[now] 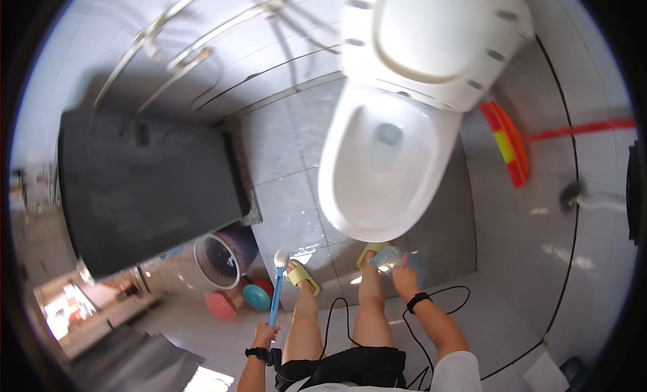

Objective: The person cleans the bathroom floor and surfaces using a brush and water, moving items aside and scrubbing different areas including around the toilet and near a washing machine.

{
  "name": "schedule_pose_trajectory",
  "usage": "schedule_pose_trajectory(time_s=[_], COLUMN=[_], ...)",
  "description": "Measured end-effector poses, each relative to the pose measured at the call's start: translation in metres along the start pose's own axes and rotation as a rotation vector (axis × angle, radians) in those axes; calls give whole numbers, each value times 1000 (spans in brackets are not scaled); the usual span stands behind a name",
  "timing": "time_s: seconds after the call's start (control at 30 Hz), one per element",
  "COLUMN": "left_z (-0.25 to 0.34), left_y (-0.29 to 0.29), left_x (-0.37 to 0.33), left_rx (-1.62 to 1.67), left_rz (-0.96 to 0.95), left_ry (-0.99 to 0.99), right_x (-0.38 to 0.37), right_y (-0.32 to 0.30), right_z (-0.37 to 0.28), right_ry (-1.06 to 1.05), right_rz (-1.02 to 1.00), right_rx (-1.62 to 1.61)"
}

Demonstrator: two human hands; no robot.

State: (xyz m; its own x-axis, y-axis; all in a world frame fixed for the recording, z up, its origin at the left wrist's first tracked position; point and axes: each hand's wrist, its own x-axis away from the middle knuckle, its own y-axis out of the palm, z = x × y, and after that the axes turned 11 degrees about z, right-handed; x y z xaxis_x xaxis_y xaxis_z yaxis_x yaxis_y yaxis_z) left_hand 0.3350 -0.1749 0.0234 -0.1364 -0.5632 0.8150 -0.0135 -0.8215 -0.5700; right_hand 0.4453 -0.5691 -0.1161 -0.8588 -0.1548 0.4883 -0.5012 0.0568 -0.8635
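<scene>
An open white toilet (404, 223) stands in front of me, with its lid and seat raised and a little water at the bottom of the bowl. My left hand (265, 334) is closed round the blue handle of a toilet brush (277, 291). Its white bristles point up and away from me, left of the bowl and apart from it. Right of centre, my right hand (405, 281) grips a translucent pale-blue container (391, 259) just in front of the toilet. The container's exact shape is blurred.
To the left is a black countertop (148, 183), with a bin (219, 260) and red and teal round objects (257, 297) below it. An orange broom (510, 146) and a grey-headed brush (571, 197) are by the right wall. Black cable (347, 318) loops near my legs.
</scene>
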Motion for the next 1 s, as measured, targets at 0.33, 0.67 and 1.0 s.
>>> schedule_pose_trajectory(time_s=[0.33, 0.67, 1.0], left_z=[-144, -203, -120], left_y=[-67, -86, -58], left_x=[-21, -24, -20], left_rx=[445, 729, 1031], left_rz=[48, 144, -124], left_ry=[-261, -437, -412], right_x=[-48, -51, -19], right_y=[-11, -21, -38], right_z=[-250, -508, -380], right_ry=[-445, -720, -563], right_rz=[212, -1, -50], right_rx=[-74, -356, -640])
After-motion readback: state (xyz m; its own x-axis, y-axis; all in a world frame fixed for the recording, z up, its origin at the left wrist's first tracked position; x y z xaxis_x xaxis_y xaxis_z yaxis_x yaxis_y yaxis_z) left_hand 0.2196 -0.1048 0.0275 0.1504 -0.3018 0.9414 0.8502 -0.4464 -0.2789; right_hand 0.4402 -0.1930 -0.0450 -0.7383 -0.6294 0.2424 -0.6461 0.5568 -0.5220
